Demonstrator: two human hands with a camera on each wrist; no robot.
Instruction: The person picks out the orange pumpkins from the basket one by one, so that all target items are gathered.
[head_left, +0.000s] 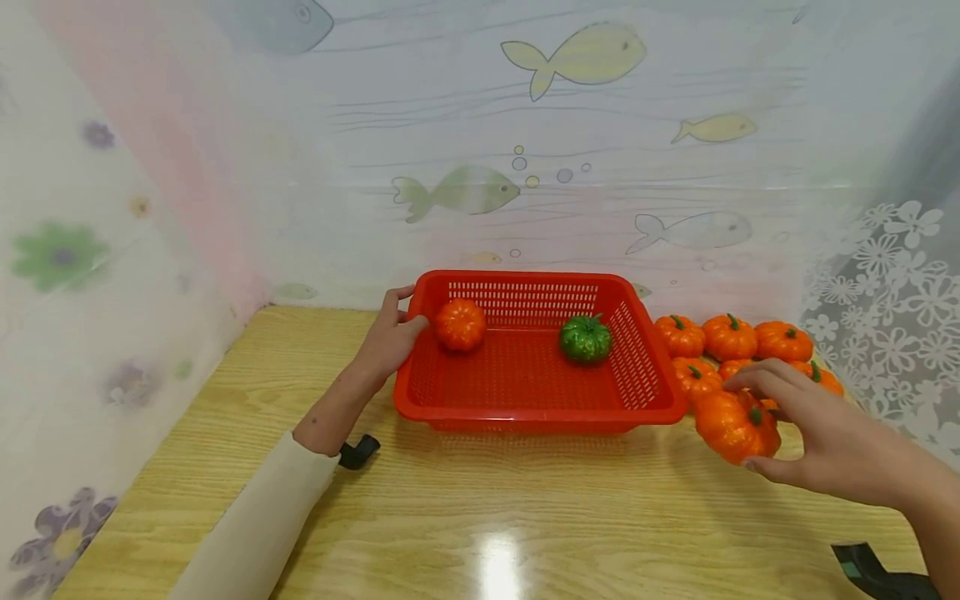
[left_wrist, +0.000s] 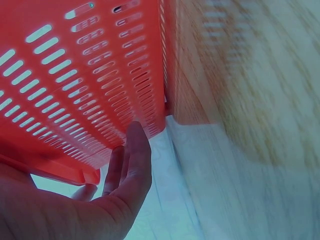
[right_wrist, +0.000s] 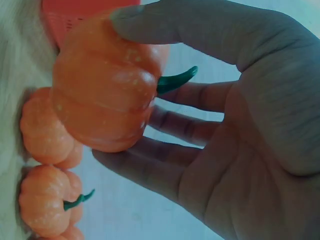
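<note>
A red plastic basket (head_left: 525, 416) with slotted walls stands on the table. My left hand (head_left: 390, 337) holds its left rim, the thumb over the edge and the other fingers (left_wrist: 137, 155) along the outer wall. Inside the basket lie an orange pumpkin (head_left: 461, 325) at the left and a green pumpkin (head_left: 587, 339) at the right. To the right of the basket, my right hand (head_left: 832, 433) grips another orange pumpkin (head_left: 735, 427) between thumb and fingers. The green stem (right_wrist: 177, 81) of that pumpkin points toward the palm.
Several orange pumpkins (head_left: 731, 337) sit in rows on the table (head_left: 420, 533), right of the basket and behind my right hand. A wall covering with printed fish (head_left: 480, 190) rises behind the table. Black straps (head_left: 360, 452) show near both wrists.
</note>
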